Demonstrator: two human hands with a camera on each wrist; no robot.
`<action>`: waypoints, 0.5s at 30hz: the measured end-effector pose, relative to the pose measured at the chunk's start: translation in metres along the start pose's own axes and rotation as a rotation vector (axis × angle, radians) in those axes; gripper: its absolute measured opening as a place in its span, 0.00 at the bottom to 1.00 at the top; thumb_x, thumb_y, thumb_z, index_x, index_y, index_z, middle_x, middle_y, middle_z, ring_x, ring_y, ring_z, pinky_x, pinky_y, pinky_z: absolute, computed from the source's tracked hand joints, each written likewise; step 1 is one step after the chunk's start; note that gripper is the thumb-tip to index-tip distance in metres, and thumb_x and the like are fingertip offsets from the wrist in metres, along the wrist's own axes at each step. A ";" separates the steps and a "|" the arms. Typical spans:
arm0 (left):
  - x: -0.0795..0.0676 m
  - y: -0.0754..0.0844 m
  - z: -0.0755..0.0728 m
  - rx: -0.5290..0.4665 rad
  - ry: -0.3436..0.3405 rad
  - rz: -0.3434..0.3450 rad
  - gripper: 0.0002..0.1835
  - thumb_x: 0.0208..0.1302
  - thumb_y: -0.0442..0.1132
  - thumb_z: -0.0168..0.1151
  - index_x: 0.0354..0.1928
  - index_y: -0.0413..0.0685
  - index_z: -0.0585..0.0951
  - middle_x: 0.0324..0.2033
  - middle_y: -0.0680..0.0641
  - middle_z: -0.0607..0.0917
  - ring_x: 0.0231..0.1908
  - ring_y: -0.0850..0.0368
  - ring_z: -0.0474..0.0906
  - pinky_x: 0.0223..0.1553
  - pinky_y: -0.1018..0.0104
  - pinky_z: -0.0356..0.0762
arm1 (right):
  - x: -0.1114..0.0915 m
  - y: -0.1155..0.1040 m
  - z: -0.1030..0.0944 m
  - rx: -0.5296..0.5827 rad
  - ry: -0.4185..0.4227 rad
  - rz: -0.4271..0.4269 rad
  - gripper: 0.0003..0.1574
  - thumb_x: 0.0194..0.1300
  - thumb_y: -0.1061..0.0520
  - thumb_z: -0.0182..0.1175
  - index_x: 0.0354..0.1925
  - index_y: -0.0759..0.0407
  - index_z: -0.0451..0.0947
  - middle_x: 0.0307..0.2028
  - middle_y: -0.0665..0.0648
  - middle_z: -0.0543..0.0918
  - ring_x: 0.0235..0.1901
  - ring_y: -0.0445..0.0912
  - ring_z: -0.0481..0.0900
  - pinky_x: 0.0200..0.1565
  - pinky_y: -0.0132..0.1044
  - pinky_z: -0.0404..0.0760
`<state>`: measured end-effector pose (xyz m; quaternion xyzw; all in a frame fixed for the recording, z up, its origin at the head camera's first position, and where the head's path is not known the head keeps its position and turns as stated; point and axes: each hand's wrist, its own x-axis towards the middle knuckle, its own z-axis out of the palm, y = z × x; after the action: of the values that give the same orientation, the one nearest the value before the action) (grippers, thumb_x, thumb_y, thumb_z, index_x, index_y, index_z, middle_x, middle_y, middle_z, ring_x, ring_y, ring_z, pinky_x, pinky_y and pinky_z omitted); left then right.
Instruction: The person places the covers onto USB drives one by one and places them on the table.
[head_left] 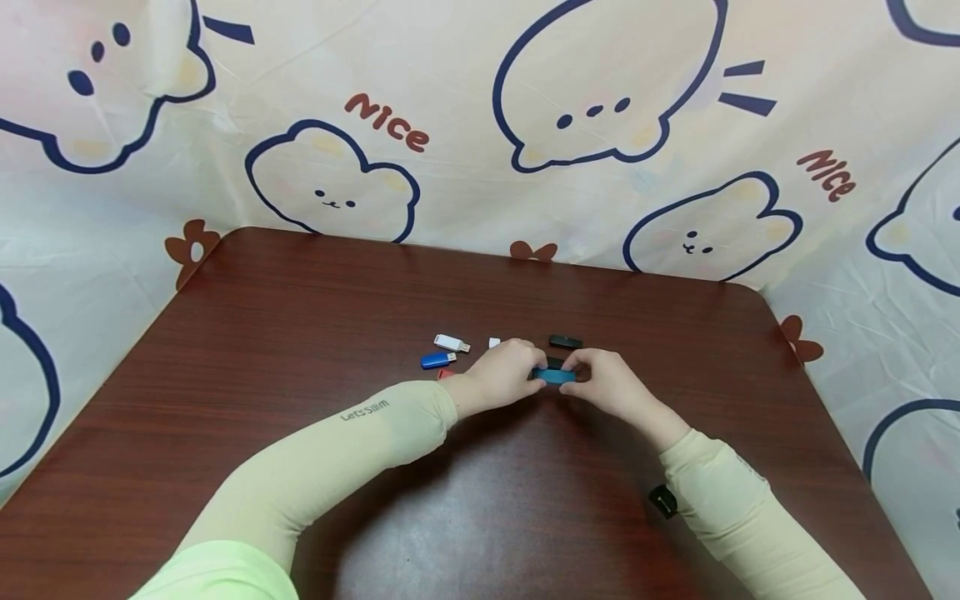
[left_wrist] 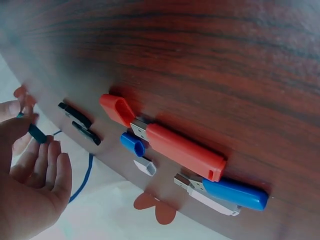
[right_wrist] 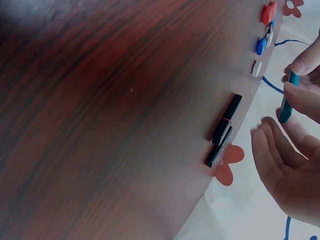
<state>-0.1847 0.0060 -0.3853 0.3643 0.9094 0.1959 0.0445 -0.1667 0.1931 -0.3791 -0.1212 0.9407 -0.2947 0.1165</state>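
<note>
Over the far middle of the table, both hands meet at a small teal USB stick (head_left: pixel 555 377). My left hand (head_left: pixel 498 371) pinches its left end between thumb and fingers. At the other end, the right hand (head_left: pixel 611 383) grips it the same way. The right wrist view shows the teal stick (right_wrist: pixel 286 107) raised, with the right hand's other fingers loosely spread below. Two black USB sticks (right_wrist: pixel 227 119) lie side by side on the table near the hands.
Left of the hands lie a red USB stick (left_wrist: pixel 185 152), a blue one (left_wrist: pixel 235 194) and a white one (left_wrist: pixel 212 201), plugs bare. Near them are a red cap (left_wrist: pixel 117 109), a blue cap (left_wrist: pixel 132 143) and a white cap (left_wrist: pixel 145 166). A printed curtain (head_left: pixel 465 192) hangs behind the table.
</note>
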 end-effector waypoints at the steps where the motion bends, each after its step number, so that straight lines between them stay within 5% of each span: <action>1: 0.000 0.000 0.000 -0.002 -0.001 0.002 0.11 0.61 0.42 0.62 0.40 0.42 0.82 0.34 0.49 0.84 0.33 0.61 0.74 0.40 0.69 0.76 | 0.000 0.000 0.001 -0.016 0.005 -0.014 0.09 0.57 0.59 0.65 0.38 0.60 0.79 0.33 0.56 0.80 0.31 0.45 0.73 0.32 0.35 0.71; 15: 0.002 0.002 0.005 0.007 -0.011 0.010 0.09 0.62 0.41 0.62 0.38 0.43 0.82 0.32 0.49 0.84 0.31 0.63 0.72 0.38 0.71 0.75 | -0.004 -0.006 0.004 -0.215 0.049 -0.096 0.09 0.55 0.58 0.67 0.37 0.57 0.82 0.32 0.53 0.81 0.29 0.42 0.73 0.32 0.35 0.74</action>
<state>-0.1839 0.0103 -0.3891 0.3699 0.9080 0.1909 0.0474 -0.1612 0.1875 -0.3787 -0.1705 0.9626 -0.2001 0.0657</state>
